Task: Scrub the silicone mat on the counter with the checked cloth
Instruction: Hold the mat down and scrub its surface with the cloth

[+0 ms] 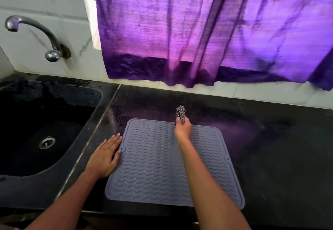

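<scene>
At lower left of the frame, the left hand (104, 157) lay flat on the black counter (270, 157) with fingers (115, 138) straight and released, its thumb touching the left edge of the silicone mat (153, 166). At centre, the right hand (182, 128) hovered at the mat's far edge, fingers clenched around the bunched checked cloth (180, 112), which stood upright.

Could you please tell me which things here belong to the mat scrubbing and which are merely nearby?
In use: silicone mat; checked cloth, gripped by the right hand; left hand flat at the mat's left edge; counter.
Nearby: sink; tap; purple curtain.
</scene>
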Available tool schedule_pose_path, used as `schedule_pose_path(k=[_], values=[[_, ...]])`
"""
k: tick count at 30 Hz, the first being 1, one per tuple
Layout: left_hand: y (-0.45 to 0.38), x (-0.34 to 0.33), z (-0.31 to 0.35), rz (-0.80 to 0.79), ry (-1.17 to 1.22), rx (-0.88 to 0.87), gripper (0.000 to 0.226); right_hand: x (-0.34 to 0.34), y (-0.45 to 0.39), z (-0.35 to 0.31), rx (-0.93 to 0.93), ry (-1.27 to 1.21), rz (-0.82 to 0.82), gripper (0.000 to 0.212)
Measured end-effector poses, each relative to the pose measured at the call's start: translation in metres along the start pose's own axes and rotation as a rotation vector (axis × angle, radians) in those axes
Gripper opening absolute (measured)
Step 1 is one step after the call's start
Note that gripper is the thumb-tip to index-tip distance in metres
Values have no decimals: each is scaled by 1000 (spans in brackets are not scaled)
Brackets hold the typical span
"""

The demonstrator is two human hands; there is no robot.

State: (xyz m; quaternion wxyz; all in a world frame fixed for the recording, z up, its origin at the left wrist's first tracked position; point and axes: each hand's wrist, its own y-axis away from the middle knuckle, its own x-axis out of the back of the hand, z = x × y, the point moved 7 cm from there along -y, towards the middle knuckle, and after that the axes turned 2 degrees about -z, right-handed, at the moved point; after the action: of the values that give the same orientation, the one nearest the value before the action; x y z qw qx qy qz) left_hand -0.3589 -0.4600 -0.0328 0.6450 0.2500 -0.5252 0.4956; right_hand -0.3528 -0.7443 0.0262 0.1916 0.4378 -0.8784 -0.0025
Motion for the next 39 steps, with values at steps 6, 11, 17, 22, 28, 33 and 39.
schedule_pose_path(k=[6,11,17,22,28,33,39], values=[[-1,-1,-1,-18,-13,-2,77,-14,11,31,346,878,-283,59],[0,-1,2,-31,-35,-1,77,-22,6,47,304,1021,-365,65],[2,-2,3,-33,-58,2,75,-22,4,46,312,1032,-377,63],[1,-2,1,-40,-59,-1,74,-16,3,37,326,911,-313,59],[1,0,2,-35,-40,6,75,36,-8,25,4,167,78,31],[0,1,3,-34,-35,3,76,52,-10,15,226,624,101,45],[1,0,2,-44,-41,2,76,31,-7,59,209,1008,-256,63]])
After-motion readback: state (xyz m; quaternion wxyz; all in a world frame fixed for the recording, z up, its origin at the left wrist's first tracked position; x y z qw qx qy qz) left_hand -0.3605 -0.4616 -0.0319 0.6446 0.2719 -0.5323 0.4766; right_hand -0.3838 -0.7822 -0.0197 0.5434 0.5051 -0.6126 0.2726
